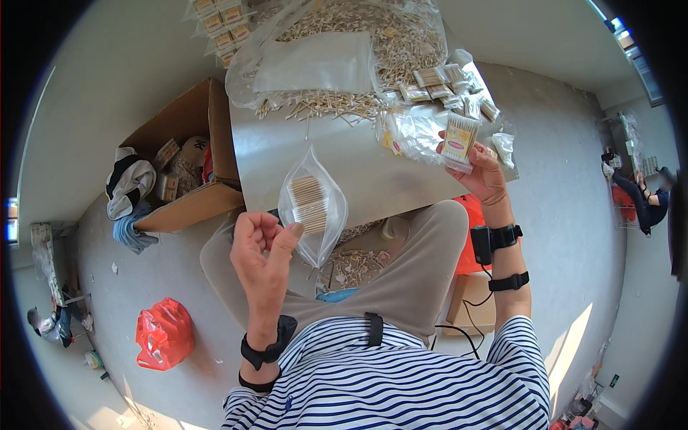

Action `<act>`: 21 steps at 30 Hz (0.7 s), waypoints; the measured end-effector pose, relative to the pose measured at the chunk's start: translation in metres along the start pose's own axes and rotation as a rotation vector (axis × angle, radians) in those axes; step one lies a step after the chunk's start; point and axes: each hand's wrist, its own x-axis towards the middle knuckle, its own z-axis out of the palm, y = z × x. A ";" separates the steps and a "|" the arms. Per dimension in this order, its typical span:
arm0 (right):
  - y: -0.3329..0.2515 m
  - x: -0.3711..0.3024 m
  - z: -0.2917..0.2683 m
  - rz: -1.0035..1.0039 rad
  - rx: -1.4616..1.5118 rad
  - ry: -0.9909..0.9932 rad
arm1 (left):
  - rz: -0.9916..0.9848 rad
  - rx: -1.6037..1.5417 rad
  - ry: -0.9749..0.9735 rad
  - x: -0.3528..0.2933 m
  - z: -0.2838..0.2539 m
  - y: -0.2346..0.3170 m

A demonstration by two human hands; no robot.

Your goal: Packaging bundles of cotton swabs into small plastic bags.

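In front of my lap, my left hand (pixel 261 251) pinches the edge of a clear plastic bag (pixel 337 208) between thumb and curled fingers. Rows of thin tan sticks (pixel 308 197), which look like cotton swabs, lie inside the bag. Over the table's right side, my right hand (pixel 484 175) grips a small clear packet of cotton swabs (pixel 459 136) with a yellow and white label. Just behind that packet, flat empty-looking clear bags (pixel 416 136) lie on the metal table (pixel 272 143), beside a pile of filled swab packets (pixel 437 82).
Loose cotton swabs (pixel 408 43) heap across the table's far part, with a clear plastic sheet (pixel 315 61) over some. A cardboard box (pixel 222 132) stands left of the table. On the floor sits a red bag (pixel 165 333); more swabs (pixel 355 269) lie below the table edge.
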 end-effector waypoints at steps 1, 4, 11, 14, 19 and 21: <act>0.005 -0.002 0.008 0.001 0.042 -0.075 | 0.040 0.040 -0.005 0.000 0.002 -0.002; 0.016 -0.001 0.043 0.019 0.080 -0.180 | 0.005 0.090 -0.029 -0.002 0.007 0.003; 0.021 0.013 0.138 0.088 -0.117 -0.354 | 0.018 -0.050 0.003 0.001 0.006 -0.013; 0.025 0.018 0.174 0.114 -0.445 -0.384 | 0.043 -0.090 0.017 0.002 0.004 -0.020; 0.039 0.017 0.262 -0.121 -1.775 -0.574 | 0.101 -0.171 0.096 0.004 0.005 -0.024; 0.061 0.021 0.267 -0.197 -2.056 -0.577 | 0.174 -0.134 0.131 0.005 0.008 -0.030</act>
